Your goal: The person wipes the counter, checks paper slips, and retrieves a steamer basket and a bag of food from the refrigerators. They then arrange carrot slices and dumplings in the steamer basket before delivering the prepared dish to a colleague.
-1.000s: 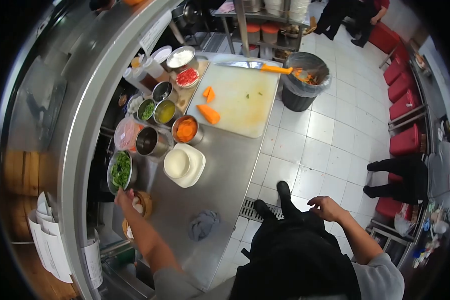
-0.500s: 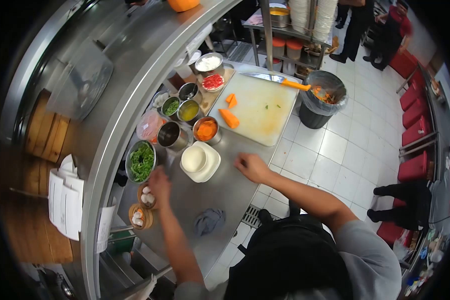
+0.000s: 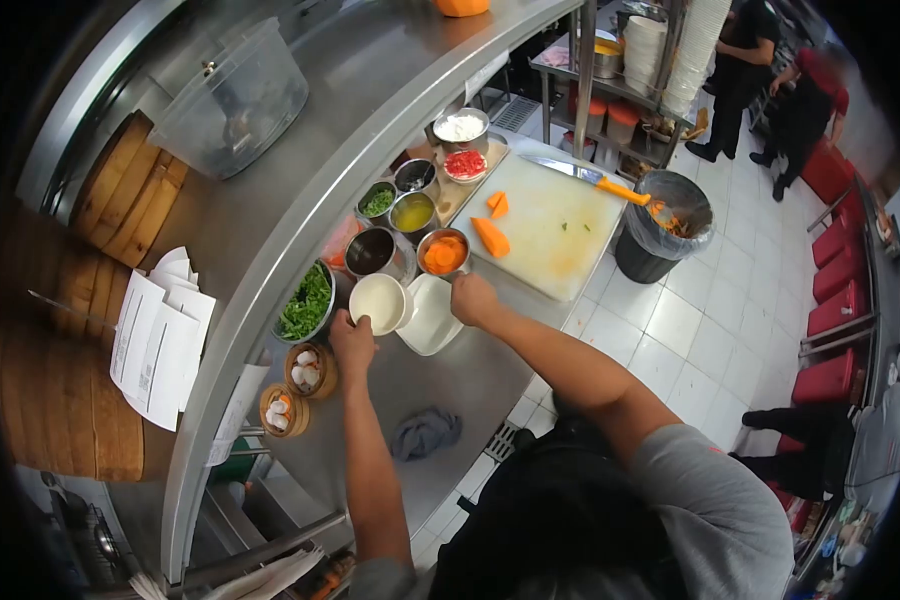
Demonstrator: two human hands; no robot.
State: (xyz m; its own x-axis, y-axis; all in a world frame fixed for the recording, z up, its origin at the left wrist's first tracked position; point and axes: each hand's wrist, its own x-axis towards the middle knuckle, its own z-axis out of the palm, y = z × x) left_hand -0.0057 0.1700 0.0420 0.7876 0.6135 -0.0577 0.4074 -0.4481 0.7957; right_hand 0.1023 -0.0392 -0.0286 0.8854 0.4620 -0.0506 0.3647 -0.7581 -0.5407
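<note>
My left hand (image 3: 353, 342) grips the near rim of a round white bowl (image 3: 378, 303), lifted to the left of a white square dish (image 3: 430, 325). At that dish's right edge, my right hand (image 3: 476, 301) is closed, its fingertips partly hidden. A metal cup of sliced carrots (image 3: 443, 253) stands just beyond the dish. Close to my left hand are a metal bowl of chopped greens (image 3: 308, 305) and two small bamboo steamers, one with white dumplings (image 3: 307, 370), the other (image 3: 285, 411) with white and orange pieces.
A cutting board (image 3: 540, 235) holds carrot pieces (image 3: 490, 237) and an orange-handled knife (image 3: 595, 180). Several metal cups of ingredients line the shelf side. A grey cloth (image 3: 427, 433) lies on the steel counter. A lined bin (image 3: 660, 230) stands right; other people are farther back.
My left hand has moved from beside the greens to the bowl and shifted it left off the square dish. My right hand has come to the dish's edge. The view has shifted slightly.
</note>
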